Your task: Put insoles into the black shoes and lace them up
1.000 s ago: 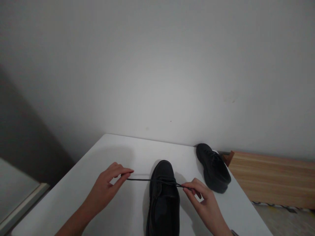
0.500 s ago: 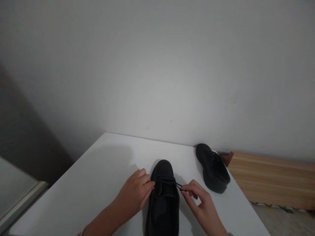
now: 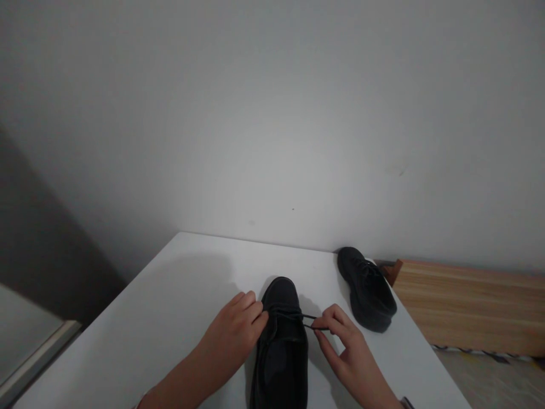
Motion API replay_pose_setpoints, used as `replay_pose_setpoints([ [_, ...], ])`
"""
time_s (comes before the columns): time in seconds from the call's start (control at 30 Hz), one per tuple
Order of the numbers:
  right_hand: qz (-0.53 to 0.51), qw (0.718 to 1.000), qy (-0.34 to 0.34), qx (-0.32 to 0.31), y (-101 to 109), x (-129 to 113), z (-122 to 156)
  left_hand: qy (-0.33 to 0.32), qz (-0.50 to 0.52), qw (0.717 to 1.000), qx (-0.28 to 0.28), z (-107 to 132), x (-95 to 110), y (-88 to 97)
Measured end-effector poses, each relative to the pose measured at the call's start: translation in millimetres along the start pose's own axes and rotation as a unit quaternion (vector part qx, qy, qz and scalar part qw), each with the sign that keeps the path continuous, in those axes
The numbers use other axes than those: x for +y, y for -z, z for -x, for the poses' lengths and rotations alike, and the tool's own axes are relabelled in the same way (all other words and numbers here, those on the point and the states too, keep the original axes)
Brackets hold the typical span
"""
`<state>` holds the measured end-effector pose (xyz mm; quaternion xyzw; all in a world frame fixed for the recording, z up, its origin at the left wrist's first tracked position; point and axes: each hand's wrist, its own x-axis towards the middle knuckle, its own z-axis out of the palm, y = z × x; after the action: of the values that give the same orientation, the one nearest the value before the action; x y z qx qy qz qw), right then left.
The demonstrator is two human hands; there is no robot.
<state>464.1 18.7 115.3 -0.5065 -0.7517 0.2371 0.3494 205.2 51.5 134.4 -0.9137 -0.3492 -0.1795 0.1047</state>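
A black lace-up shoe (image 3: pixel 282 358) lies on the white table with its toe pointing away from me. At its left side my left hand (image 3: pixel 238 326) is closed, the fingertips gripping the edge beside the lacing; whether a lace is also in them is hidden. To the right of the shoe, thumb and forefinger of my right hand (image 3: pixel 338 335) pinch the black shoelace (image 3: pixel 309 316), drawn out sideways from the eyelets in two strands. A second black shoe (image 3: pixel 368 292) stands farther right near the table's edge, touched by neither hand.
The white table (image 3: pixel 179 284) meets a grey wall (image 3: pixel 272 142) at the back. Beyond its right edge is a wooden board (image 3: pixel 468 304), low above the floor. A pale-edged panel (image 3: pixel 38 352) stands at the lower left.
The two lace strands at my right hand are now spread farther apart. My right hand has risen slightly; my left hand keeps its place at the shoe's side.
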Motion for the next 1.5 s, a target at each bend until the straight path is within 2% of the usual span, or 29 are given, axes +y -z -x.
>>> replay_pose_setpoints([
  [0.23,0.029,1.0,-0.003,-0.004,0.2,-5.0,-1.3,-0.013,-0.007,1.0,-0.011,-4.7,3.5,4.7],
  [0.53,0.051,0.999,0.009,0.001,-9.4,-6.0,-5.3,-0.005,-0.034,0.999,-0.015,2.7,2.3,-1.1],
  [0.83,0.061,0.998,0.005,-0.001,-12.2,-7.7,-5.0,0.002,-0.051,0.998,-0.031,-0.7,0.7,-4.2],
  [1.0,0.103,0.994,0.023,0.011,-13.6,-7.2,-5.2,0.004,-0.009,0.999,-0.04,-4.8,4.4,-1.9],
  [1.1,0.146,0.988,0.044,0.028,-13.8,-7.4,-3.3,0.032,0.011,0.999,-0.033,-5.5,6.4,0.4],
  [1.3,0.154,0.987,0.04,0.005,-11.7,-11.0,1.0,0.059,0.074,0.995,-0.009,0.8,4.9,-7.2],
  [1.4,0.119,0.993,0.009,-0.019,-12.8,-9.5,2.0,0.081,0.134,0.987,-0.032,1.7,3.8,-9.9],
  [1.5,0.08,0.996,-0.01,-0.025,-15.5,-7.0,2.2,0.13,0.182,0.972,-0.074,-1.0,5.6,-5.8],
])
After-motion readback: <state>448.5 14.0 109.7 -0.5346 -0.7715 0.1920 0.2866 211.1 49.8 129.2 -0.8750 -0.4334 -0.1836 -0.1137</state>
